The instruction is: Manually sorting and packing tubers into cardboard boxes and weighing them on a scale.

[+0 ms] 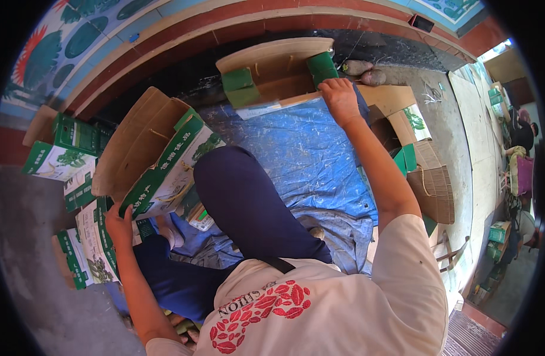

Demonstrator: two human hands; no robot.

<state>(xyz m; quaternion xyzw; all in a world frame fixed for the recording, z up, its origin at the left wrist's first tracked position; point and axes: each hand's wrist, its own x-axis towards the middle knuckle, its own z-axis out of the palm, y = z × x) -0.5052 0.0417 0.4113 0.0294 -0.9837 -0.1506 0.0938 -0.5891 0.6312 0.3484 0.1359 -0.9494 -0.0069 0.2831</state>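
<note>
So the sketchy part here is two open boxes with one hand each. The left hand (118, 225) has thumb and fingers gripping the lower corner of the green-and-white printed carton (176, 163), which sits at an angle just left of the bent knee (225, 169). The right hand (340, 101) is reached way out, holding the near right corner of the far carton (275, 71), beside its green end flap (322, 68), out at the far edge of the blue tarp (302, 142) by the wall. With only one corner held, the printed carton could twist or buckle if it gets pulled hard, since the flaps are open and nothing braces them. The knee is so close (can't tell if they actually touch) that a small leg shift could knock it. The far carton's near edge looks blurry, so I can't judge how firm that grip is; a weak one could let it slip at full arm's reach. Shove it right and it might bump the root vegetables (364, 70) and roll them. Also, the tarp is wrinkled, so a dragged carton bottom could snag on a fold.
</note>
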